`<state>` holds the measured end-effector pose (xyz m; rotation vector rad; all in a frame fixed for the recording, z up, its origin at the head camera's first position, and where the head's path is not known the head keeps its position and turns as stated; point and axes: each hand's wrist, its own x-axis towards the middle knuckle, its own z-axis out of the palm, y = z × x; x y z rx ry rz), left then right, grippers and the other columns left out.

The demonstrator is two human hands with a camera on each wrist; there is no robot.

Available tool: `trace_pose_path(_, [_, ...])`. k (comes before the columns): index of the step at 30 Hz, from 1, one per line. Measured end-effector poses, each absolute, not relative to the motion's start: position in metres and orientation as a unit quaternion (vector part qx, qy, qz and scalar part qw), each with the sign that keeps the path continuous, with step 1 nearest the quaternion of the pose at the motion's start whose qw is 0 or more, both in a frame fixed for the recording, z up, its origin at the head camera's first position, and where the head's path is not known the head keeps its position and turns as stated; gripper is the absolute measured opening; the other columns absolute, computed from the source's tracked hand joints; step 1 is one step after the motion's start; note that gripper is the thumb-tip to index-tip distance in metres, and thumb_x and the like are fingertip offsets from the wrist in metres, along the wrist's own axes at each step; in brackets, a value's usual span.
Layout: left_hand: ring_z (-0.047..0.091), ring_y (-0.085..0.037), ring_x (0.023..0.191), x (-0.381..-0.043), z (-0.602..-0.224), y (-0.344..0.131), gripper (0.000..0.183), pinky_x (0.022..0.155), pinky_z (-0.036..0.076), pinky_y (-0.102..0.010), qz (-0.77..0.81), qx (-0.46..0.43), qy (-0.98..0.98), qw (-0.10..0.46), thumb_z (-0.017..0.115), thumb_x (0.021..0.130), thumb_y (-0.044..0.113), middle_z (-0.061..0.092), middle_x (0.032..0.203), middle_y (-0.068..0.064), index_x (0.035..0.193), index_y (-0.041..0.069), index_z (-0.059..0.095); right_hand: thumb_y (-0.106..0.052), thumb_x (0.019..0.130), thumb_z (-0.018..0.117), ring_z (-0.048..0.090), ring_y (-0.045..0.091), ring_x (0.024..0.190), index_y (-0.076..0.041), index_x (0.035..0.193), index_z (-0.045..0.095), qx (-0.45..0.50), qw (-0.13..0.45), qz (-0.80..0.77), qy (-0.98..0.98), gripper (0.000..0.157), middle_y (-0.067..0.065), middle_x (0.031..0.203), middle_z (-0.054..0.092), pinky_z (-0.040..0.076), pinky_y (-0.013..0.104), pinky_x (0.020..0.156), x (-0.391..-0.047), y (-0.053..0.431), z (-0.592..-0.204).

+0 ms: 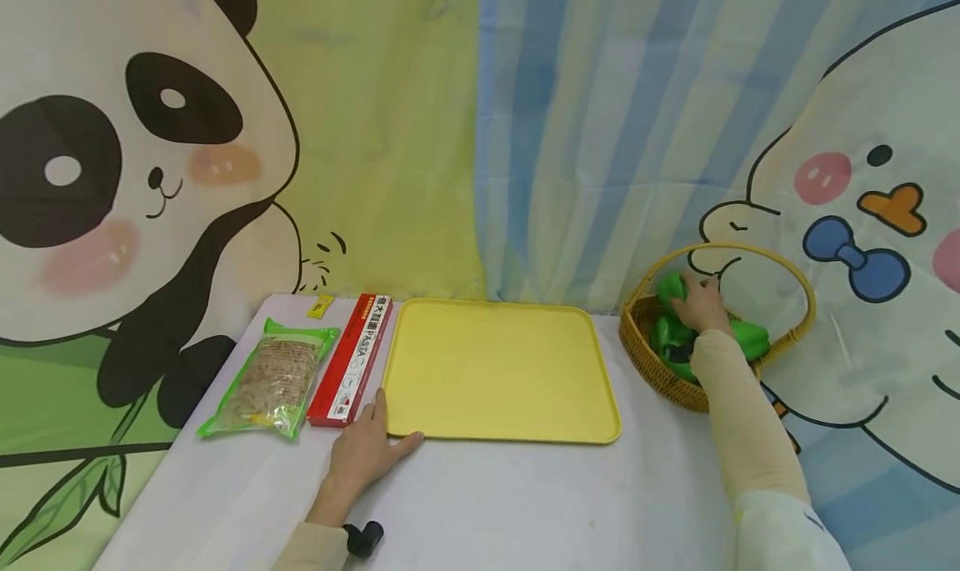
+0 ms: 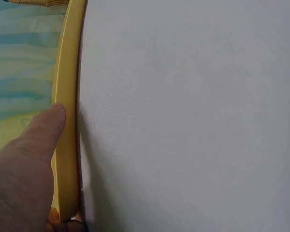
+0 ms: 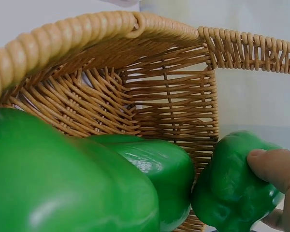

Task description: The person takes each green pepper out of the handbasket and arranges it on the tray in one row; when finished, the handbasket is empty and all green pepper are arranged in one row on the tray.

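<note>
Right wrist: hand (image 3: 282, 176) grips glossy, lobed pepper (image 3: 232, 179); woven basket (image 3: 87, 29).

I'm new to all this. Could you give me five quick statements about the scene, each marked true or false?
1. The right hand holds a green pepper. True.
2. The red-and-white box lies between the yellow tray and the bag with green edges. True.
3. The left hand grips the basket. False: it touches the tray at its near left corner.
4. A small yellow packet lies beyond the bag. True.
5. The basket's handle is folded flat on the table. False: it arches up over the basket.
</note>
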<state>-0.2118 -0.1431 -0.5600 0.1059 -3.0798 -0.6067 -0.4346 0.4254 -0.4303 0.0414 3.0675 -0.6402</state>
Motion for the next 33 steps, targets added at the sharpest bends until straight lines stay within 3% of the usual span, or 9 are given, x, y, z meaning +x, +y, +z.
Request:
trace_pose_path(5, [0.059, -0.027, 0.082, -0.214, -0.558, -0.142, 0.115, 0.075, 0.056, -0.046, -0.197, 0.035, -0.98, -0.006, 0.072, 0.08, 0.067, 0.058, 0.131, -0.024, 0.155, -0.006, 0.026, -0.024, 0.104, 0.049, 0.02, 0.07, 0.133, -0.006, 0.161, 0.015, 0.02, -0.026, -0.218, 0.975, 0.069, 0.046, 0.154, 0.004, 0.035, 0.077, 0.095, -0.43, 0.424, -0.425])
trace_pose_path(12, [0.058, -0.026, 0.08, -0.214, -0.557, -0.143, 0.115, 0.072, 0.055, -0.045, -0.195, 0.036, -0.98, -0.015, 0.072, 0.08, 0.067, 0.057, 0.132, -0.025, 0.156, -0.006, 0.025, -0.032, 0.104, 0.048, 0.014, 0.072, 0.135, -0.009, 0.162, 0.01, 0.039, -0.025, -0.227, 0.973, 0.072, 0.045, 0.157, -0.006, 0.028, 0.082, 0.097, -0.417, 0.428, -0.419])
trace_pose_path(21, [0.062, -0.032, 0.089, -0.214, -0.557, -0.143, 0.115, 0.08, 0.056, -0.05, -0.2, 0.031, -0.979, -0.014, 0.07, 0.081, 0.067, 0.055, 0.136, -0.026, 0.156, -0.006, 0.023, -0.035, 0.105, 0.045, 0.02, 0.069, 0.134, -0.01, 0.162, 0.012, 0.021, -0.07, -0.231, 0.97, 0.07, 0.048, 0.152, 0.012, 0.028, 0.08, 0.1, -0.396, 0.425, -0.411])
trace_pose_path(28, [0.059, -0.029, 0.083, -0.214, -0.557, -0.143, 0.114, 0.077, 0.056, -0.047, -0.194, 0.033, -0.98, -0.014, 0.071, 0.081, 0.065, 0.056, 0.132, -0.026, 0.155, -0.007, 0.024, -0.038, 0.105, 0.044, 0.021, 0.068, 0.135, -0.012, 0.163, 0.01, 0.001, -0.102, -0.244, 0.964, 0.071, 0.045, 0.153, 0.016, 0.026, 0.08, 0.101, -0.378, 0.416, -0.411])
trace_pose_path(33, [0.059, -0.028, 0.082, -0.213, -0.556, -0.144, 0.113, 0.076, 0.056, -0.047, -0.192, 0.031, -0.981, -0.012, 0.072, 0.08, 0.065, 0.056, 0.131, -0.026, 0.155, -0.007, 0.025, -0.036, 0.105, 0.044, 0.022, 0.065, 0.137, -0.016, 0.163, 0.009, 0.002, -0.118, -0.261, 0.958, 0.071, 0.042, 0.155, 0.016, 0.03, 0.077, 0.098, -0.363, 0.408, -0.416])
